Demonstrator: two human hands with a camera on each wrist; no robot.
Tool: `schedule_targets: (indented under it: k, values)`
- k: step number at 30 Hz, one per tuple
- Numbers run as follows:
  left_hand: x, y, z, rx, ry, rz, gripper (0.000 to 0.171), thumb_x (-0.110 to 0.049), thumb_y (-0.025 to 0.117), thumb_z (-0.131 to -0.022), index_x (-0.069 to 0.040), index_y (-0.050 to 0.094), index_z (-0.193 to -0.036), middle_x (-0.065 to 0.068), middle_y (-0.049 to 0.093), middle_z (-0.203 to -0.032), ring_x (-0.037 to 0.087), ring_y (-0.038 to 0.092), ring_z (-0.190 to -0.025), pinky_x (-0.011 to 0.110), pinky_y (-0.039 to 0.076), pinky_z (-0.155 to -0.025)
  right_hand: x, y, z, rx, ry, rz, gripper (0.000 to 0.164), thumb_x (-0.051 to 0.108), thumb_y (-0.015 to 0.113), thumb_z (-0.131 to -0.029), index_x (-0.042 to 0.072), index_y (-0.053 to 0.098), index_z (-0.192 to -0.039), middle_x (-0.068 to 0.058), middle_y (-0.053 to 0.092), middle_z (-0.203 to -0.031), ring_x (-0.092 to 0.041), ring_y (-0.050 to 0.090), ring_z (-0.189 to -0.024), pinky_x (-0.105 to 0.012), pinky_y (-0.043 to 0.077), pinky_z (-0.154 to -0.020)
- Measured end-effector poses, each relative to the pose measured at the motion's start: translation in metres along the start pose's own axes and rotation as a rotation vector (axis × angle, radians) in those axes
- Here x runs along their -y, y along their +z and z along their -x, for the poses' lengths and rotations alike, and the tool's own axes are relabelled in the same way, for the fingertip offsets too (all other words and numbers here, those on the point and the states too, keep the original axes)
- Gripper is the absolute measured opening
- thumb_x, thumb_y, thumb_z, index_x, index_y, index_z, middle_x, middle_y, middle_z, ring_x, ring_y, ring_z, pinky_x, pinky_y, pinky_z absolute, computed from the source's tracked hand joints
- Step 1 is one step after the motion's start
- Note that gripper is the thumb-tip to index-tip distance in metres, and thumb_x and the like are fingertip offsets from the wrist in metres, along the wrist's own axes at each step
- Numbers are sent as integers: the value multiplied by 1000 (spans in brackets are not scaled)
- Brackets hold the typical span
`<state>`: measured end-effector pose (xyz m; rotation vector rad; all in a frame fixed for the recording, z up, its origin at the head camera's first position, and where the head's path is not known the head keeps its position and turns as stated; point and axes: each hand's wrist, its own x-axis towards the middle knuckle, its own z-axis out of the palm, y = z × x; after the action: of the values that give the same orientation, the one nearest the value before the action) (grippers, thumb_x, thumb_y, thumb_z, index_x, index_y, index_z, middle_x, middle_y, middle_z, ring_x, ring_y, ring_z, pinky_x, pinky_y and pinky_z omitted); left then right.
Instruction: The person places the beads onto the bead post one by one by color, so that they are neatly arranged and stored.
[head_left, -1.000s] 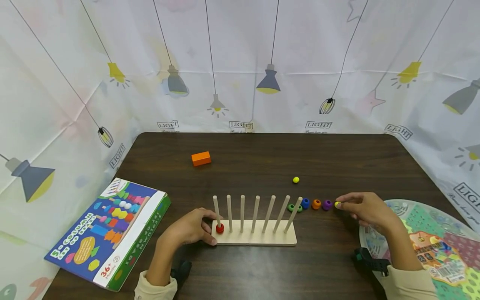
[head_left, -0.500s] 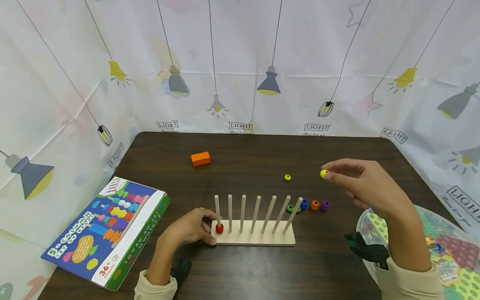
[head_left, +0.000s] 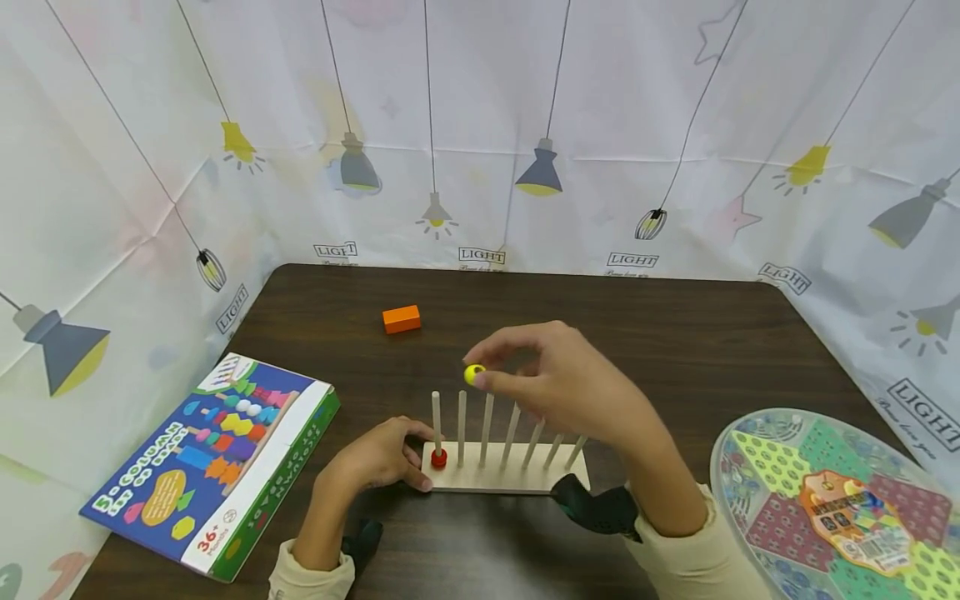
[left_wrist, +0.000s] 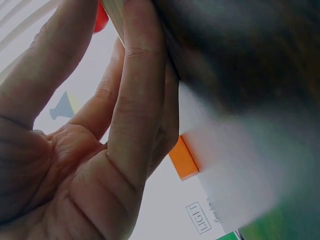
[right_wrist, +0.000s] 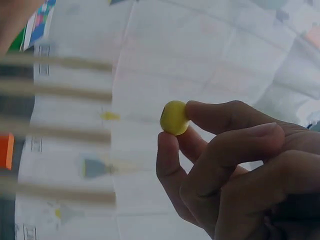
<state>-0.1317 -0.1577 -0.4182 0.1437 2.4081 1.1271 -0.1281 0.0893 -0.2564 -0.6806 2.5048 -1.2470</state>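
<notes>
Between thumb and fingertips, my right hand (head_left: 581, 385) pinches a yellow bead (head_left: 473, 374), raised near the tops of the left-hand pegs. The right wrist view shows this bead (right_wrist: 175, 117) off the pegs, its hole facing sideways. My left hand (head_left: 381, 457) holds the left end of the wooden peg board (head_left: 491, 478), thumb at the front edge and fingers toward the back. Several upright pegs stand in the board. A red bead (head_left: 438, 459) sits at the foot of the leftmost peg. My right hand and forearm hide the loose beads.
A blue and green toy box (head_left: 217, 467) lies at the left. Farther back on the dark table (head_left: 600, 308) is an orange block (head_left: 401, 319). A round patterned board (head_left: 780, 467) lies at the right.
My right hand has lifted the yellow bead off the table and carried it left to above the peg board. My left hand has stayed at the board's end.
</notes>
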Motion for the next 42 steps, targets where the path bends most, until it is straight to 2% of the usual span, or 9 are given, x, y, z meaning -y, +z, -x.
schedule_targets:
  k: [1, 5, 21, 24, 27, 30, 33, 37, 42]
  values:
    - [1, 0, -1, 1, 3, 3, 55, 2, 91, -73, -6, 71, -123, 5, 59, -102, 18, 59, -83, 33, 53, -75, 2, 5, -3, 11, -17, 12, 16, 21, 74, -97, 18, 77, -112, -1, 68, -100, -19, 55, -49, -33, 47, -45]
    - [3, 1, -2, 8, 28, 15, 54, 1, 91, -73, -6, 71, -123, 5, 60, -103, 17, 60, -85, 33, 53, -76, 4, 18, -9, 26, -29, 73, 13, 20, 74, -97, 16, 77, -109, 2, 68, -96, -20, 60, -54, -36, 53, -54]
    - [4, -1, -3, 10, 4, 0, 56, 0, 92, -73, -6, 70, -123, 5, 59, -104, 18, 59, -85, 34, 53, -78, 0, 27, -7, 25, 52, 105, 17, 17, 75, -96, 17, 77, -112, 0, 66, -101, -17, 62, -64, -34, 55, -57]
    - [3, -1, -2, 5, 0, 3, 56, 1, 92, -72, -6, 70, -124, 5, 59, -103, 18, 60, -84, 34, 53, -77, -3, 23, -4, 14, 58, 103, 21, 18, 75, -96, 19, 76, -117, -1, 66, -108, -17, 64, -68, -34, 56, -58]
    - [3, 0, -2, -2, -5, 0, 57, 1, 92, -72, -5, 69, -125, 5, 59, -101, 18, 60, -83, 34, 53, -76, -10, 5, 1, -16, 76, 70, 23, 18, 74, -97, 21, 75, -120, -3, 67, -102, -18, 60, -59, -33, 51, -49]
    - [2, 0, -2, -4, -5, -2, 58, 1, 91, -73, -4, 69, -126, 5, 60, -99, 18, 60, -83, 34, 53, -76, -26, -25, 7, -58, 113, 22, 24, 23, 73, -98, 21, 73, -122, -7, 63, -77, -18, 48, -46, -31, 41, -40]
    - [0, 1, -3, -2, -4, 1, 58, 2, 91, -73, -4, 68, -126, 5, 60, -98, 18, 60, -83, 34, 54, -76, -55, -57, 8, -103, 169, -21, 29, 30, 73, -98, 19, 71, -125, -10, 51, -61, -16, 38, -43, -30, 35, -38]
    - [0, 1, -4, -2, -4, -4, 57, 1, 91, -74, -4, 68, -126, 5, 60, -100, 18, 59, -83, 34, 53, -76, -107, -87, -7, -84, 251, -77, 38, 31, 71, -99, 12, 66, -131, -8, 52, -70, -12, 37, -46, -27, 34, -40]
    - [2, 2, -3, -1, -15, -9, 57, 0, 91, -73, -5, 69, -125, 4, 60, -99, 18, 59, -83, 35, 53, -78, -170, -94, -40, 45, 376, -132, 45, 21, 69, -100, 2, 58, -140, -5, 55, -73, -6, 36, -45, -21, 35, -45]
